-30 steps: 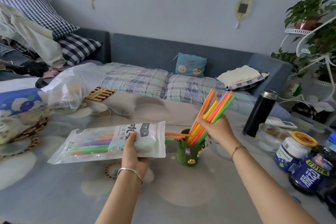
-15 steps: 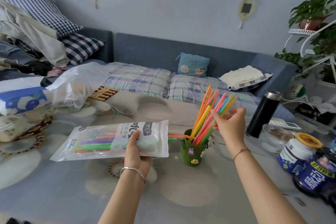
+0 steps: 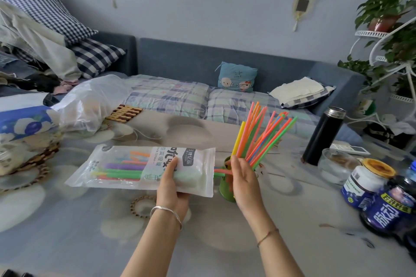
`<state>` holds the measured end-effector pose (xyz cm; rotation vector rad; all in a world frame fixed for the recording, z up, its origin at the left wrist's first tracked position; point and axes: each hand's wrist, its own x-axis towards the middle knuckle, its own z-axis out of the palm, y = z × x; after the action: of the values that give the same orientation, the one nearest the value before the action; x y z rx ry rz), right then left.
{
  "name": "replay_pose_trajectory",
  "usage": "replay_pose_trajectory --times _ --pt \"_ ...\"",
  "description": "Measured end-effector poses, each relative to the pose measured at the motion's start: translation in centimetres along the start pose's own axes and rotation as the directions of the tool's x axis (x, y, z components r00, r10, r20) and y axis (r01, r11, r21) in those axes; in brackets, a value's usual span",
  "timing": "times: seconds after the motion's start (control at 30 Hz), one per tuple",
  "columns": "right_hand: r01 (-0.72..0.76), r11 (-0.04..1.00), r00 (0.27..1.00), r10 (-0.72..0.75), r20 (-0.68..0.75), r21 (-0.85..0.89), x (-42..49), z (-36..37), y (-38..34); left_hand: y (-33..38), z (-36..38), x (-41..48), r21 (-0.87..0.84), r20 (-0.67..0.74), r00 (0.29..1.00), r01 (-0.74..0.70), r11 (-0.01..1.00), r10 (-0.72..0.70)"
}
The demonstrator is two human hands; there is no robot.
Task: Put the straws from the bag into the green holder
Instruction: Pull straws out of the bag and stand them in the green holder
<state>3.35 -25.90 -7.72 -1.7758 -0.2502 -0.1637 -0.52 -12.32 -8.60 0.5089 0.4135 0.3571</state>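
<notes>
My left hand (image 3: pixel 172 186) grips the white plastic straw bag (image 3: pixel 126 166) above the table, its open end pointing right. Several coloured straws (image 3: pixel 121 170) still lie inside, and a few stick out of the mouth toward the holder. The green holder (image 3: pixel 225 189) stands on the table just right of the bag, mostly hidden behind my right hand (image 3: pixel 244 177). A fan of orange, yellow, pink and green straws (image 3: pixel 258 137) stands in it, leaning right. My right hand is flat with fingers apart in front of the holder, at the protruding straw ends, holding nothing.
A black flask (image 3: pixel 322 137), a glass bowl (image 3: pixel 337 165) and dark blue jars (image 3: pixel 387 207) crowd the table's right side. A crumpled clear bag (image 3: pixel 90 108), a wooden trivet (image 3: pixel 125 113) and a tissue pack (image 3: pixel 24 121) sit at the left. A sofa lies beyond.
My right hand let go of the straw bundle in the holder, then dropped from the straw tops down in front of the holder. The straws fanned out. The bag stayed in place.
</notes>
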Motion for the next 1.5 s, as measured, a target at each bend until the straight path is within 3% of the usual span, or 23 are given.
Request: replay_pose_trajectory --times 0.1,0.17,0.27,0.37,0.43,0.57,0.63,0.7,0.77,0.9,1.0,1.2,1.33,1.5 --pt "0.051 0.998 0.994 -0.054 0.098 0.025 -0.2 0.4 0.0 -0.5 0.4 -0.4 0.018 0.019 1.0 0.015 1.0 -0.016" --pt "0.05 0.996 0.995 -0.057 0.087 0.075 -0.1 0.2 0.1 -0.5 0.5 -0.6 0.001 0.019 1.0 0.023 1.0 -0.023" --pt "0.047 0.976 0.997 -0.032 -0.074 0.214 0.4 -1.0 -0.3 0.0 0.0 -0.2 -0.044 0.021 0.999 0.049 0.998 -0.049" --pt "0.032 0.886 0.948 0.119 -0.294 0.463 1.0 -2.7 -0.6 0.3 -0.5 0.3 -0.084 0.02 0.998 0.066 0.994 -0.065" --pt "-0.048 0.847 0.939 0.219 -0.266 0.529 1.0 -3.0 -0.7 0.3 -0.4 0.1 -0.087 0.023 0.997 0.069 0.994 -0.068" --pt "-0.244 0.852 0.959 0.284 -0.017 0.464 0.3 -1.4 -0.8 -0.4 0.1 -0.2 -0.054 0.032 0.996 0.089 0.995 -0.088" --pt "-0.286 0.871 0.954 0.298 0.033 0.401 0.1 -0.9 -0.8 -0.6 0.2 -0.3 -0.04 0.03 0.995 0.1 0.994 -0.099" --pt "-0.24 0.891 0.966 0.26 -0.001 0.386 0.2 -1.0 -1.1 -0.6 0.2 -0.3 -0.052 0.026 0.994 0.104 0.993 -0.103" --pt "-0.142 0.875 0.964 0.228 -0.135 0.463 0.5 -1.8 -1.4 -0.3 -0.1 0.0 -0.08 0.005 0.994 0.109 0.991 -0.109" --pt "-0.048 0.78 0.904 0.3 -0.306 0.623 1.1 -3.9 -1.2 0.3 -0.6 0.6 -0.112 -0.026 0.994 0.101 0.988 -0.105" --pt "-0.094 0.78 0.93 0.291 -0.227 0.618 1.0 -3.6 -1.0 0.2 -0.4 0.5 -0.088 -0.042 0.994 0.095 0.992 -0.099" --pt "-0.259 0.881 0.961 0.278 0.011 0.396 0.5 -1.0 -0.7 -1.1 0.2 -0.2 -0.009 -0.026 0.989 0.149 0.989 -0.149" --pt "-0.171 0.867 0.966 0.24 -0.093 0.468 0.8 -1.8 -1.1 -1.0 0.1 0.0 -0.029 -0.052 0.986 0.16 0.987 -0.162" --pt "-0.065 0.846 0.959 0.2 -0.203 0.529 1.1 -3.5 -1.5 -0.4 -0.5 0.7 -0.012 -0.131 0.988 0.079 0.997 -0.079"
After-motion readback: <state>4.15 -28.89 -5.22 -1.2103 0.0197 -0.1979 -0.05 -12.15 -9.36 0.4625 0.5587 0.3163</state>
